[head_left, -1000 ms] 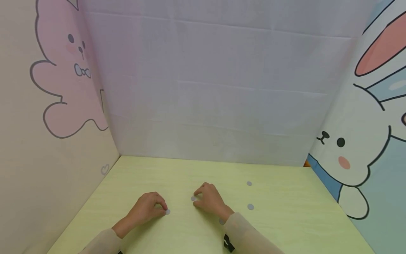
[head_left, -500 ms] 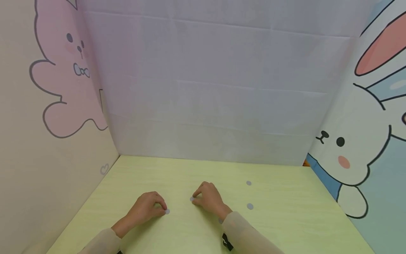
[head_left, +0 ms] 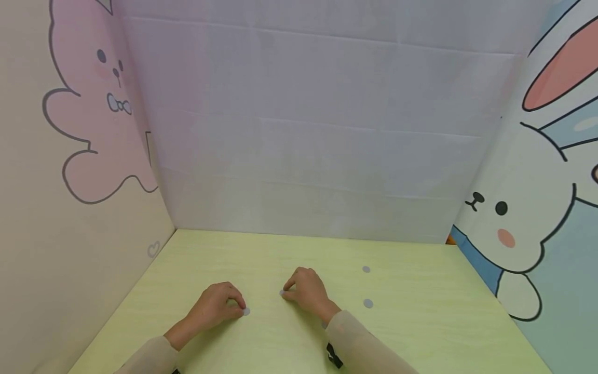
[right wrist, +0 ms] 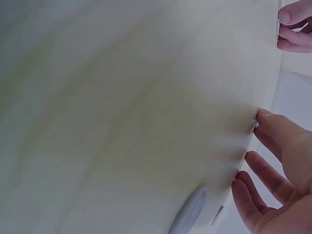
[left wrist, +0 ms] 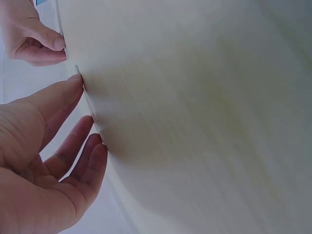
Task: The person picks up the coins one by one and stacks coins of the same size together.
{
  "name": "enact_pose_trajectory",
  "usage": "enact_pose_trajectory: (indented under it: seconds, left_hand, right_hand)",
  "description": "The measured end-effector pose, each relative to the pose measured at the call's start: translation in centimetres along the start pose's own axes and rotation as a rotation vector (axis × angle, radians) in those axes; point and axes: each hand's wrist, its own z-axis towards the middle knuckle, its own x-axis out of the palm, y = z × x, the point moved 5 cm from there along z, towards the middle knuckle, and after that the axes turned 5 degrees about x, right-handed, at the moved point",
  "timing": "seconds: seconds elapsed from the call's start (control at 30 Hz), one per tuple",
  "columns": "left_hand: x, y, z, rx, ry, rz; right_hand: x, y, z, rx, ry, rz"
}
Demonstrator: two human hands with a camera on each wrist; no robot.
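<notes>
Small flat grey discs lie on the pale yellow tabletop. My left hand pinches the edge of one grey disc between thumb and forefinger, the disc at table level. In the left wrist view that disc shows edge-on at the fingertips, while the other fingers touch the surface. To the right and a little farther back, my right hand has thumb and forefinger on a second grey disc, mostly covered by the fingertips. The right wrist view shows this hand with its fingertips on the table.
Two more grey discs, a far one and a nearer one, lie right of my right hand. Another disc is partly hidden by the right sleeve. A white sheet stands behind the table; printed panels flank it.
My right hand has shifted slightly left with its disc, and its thumb and forefinger have closed together on it. The left hand stays in place.
</notes>
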Motion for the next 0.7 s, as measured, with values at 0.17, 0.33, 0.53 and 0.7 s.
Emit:
enact_pose_trajectory:
  seconds: [0.17, 0.33, 0.53, 0.7]
  left_hand:
    - [-0.01, 0.02, 0.02, 0.001, 0.000, -0.013]
    - [0.07, 0.01, -0.04, -0.006, 0.005, -0.025]
    - [0.32, 0.25, 0.04, -0.021, 0.006, -0.019]
    - [0.25, 0.18, 0.05, -0.023, -0.005, -0.019]
  right_hand:
    - [0.19, 0.04, 0.06, -0.001, 0.010, -0.020]
    - [0.44, 0.00, 0.11, -0.043, -0.004, -0.066]
    - [0.51, -0.04, -0.04, -0.074, -0.008, -0.076]
    - [0.46, 0.62, -0.22, -0.101, 0.001, -0.034]
